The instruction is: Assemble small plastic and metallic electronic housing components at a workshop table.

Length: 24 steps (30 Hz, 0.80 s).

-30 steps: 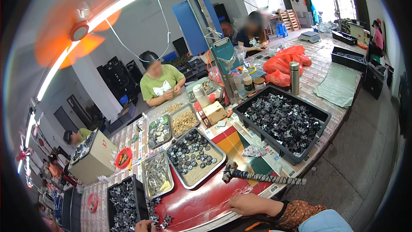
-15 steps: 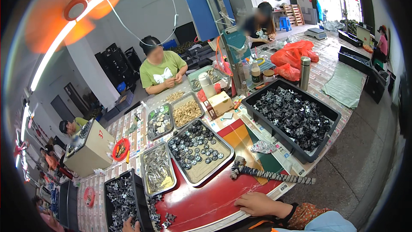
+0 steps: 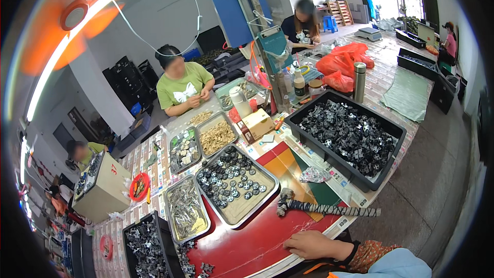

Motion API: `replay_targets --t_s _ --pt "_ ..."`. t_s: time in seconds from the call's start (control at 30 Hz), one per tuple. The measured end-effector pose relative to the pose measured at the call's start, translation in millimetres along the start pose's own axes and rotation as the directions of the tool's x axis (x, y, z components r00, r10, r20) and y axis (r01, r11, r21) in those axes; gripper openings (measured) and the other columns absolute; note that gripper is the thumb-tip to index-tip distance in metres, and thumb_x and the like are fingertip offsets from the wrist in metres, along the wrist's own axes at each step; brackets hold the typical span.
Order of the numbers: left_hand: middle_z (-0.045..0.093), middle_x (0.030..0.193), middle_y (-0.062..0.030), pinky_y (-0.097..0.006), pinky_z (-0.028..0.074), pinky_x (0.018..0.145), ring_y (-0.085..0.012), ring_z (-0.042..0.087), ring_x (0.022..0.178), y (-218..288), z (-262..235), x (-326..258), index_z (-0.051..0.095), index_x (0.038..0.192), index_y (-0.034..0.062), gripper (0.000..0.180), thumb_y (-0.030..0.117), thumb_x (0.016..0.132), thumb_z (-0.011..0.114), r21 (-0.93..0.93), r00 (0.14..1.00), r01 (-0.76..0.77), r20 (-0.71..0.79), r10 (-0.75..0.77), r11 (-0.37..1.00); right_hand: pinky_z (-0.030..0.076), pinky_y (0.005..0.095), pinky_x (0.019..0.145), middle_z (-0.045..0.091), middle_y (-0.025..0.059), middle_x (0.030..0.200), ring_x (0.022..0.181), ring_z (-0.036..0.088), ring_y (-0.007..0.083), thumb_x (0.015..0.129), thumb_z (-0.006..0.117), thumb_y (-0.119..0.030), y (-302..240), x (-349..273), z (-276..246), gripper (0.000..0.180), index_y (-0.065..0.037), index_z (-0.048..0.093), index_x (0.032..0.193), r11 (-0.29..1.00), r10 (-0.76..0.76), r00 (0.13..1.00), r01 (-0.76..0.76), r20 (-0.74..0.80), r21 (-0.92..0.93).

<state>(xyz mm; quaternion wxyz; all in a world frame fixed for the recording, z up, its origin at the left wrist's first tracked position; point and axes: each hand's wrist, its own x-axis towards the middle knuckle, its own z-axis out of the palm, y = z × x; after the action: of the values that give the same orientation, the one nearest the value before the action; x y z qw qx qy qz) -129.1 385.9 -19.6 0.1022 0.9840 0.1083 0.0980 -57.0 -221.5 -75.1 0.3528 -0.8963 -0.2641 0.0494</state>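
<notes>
My right hand (image 3: 312, 244) rests on the near right edge of a red board (image 3: 247, 242), fingers loosely laid on it and nothing seen in them. Beyond it lies a hammer-like tool (image 3: 329, 207) with a cloth-wrapped handle. My left hand is out of view. At the lower left, a black bin (image 3: 170, 242) holds small dark clip-like parts (image 3: 141, 242), and more of these parts (image 3: 206, 268) lie loose on the board. Next to them stand a metal tray (image 3: 208, 221) of thin metal pieces and a larger tray (image 3: 275, 180) of round black parts (image 3: 242, 180).
A large black bin (image 3: 319, 146) of dark metal parts stands at the right, near a steel flask (image 3: 359, 82) and red plastic bags (image 3: 345, 59). Across the table sits a person in green (image 3: 185, 85); another person (image 3: 303, 28) works farther back. A tray (image 3: 218, 136) holds tan pieces.
My left hand, at the lower left edge over the black bin before, has gone out of view. The view has shifted slightly; my right hand stays on the board's edge.
</notes>
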Motion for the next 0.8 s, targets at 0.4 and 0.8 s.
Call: replay_targets --t_s 0.4,0.8 --pt "0.057 0.13 -0.0292 -0.055 0.044 0.104 -0.0497 0.055 0.118 5.7 -5.1 -9.5 0.063 0.126 0.0022 0.045 0.031 0.094 0.076 0.053 0.979 0.204 -0.009 -0.204 0.978 0.057 0.0458 0.079 0.068 0.0095 0.095 0.095 0.069 0.0319 0.097 0.065 -0.024 0.5 5.3 -7.7 0.023 -0.012 0.067 0.116 1.0 -0.013 1.0 0.014 0.025 -0.019" --pt "0.065 0.105 -0.0152 -0.044 0.05 0.086 -0.0302 0.062 0.096 12.5 -3.2 -19.7 0.065 0.124 0.0025 0.034 0.016 0.094 0.077 -0.034 0.981 0.188 -0.045 -0.189 0.982 0.056 0.0474 0.079 0.067 0.0136 0.094 0.093 0.069 0.0355 0.098 0.063 -0.025 -22.3 14.0 -51.9 0.02 -0.006 0.065 0.104 0.998 -0.039 0.975 0.049 0.22 -0.038"
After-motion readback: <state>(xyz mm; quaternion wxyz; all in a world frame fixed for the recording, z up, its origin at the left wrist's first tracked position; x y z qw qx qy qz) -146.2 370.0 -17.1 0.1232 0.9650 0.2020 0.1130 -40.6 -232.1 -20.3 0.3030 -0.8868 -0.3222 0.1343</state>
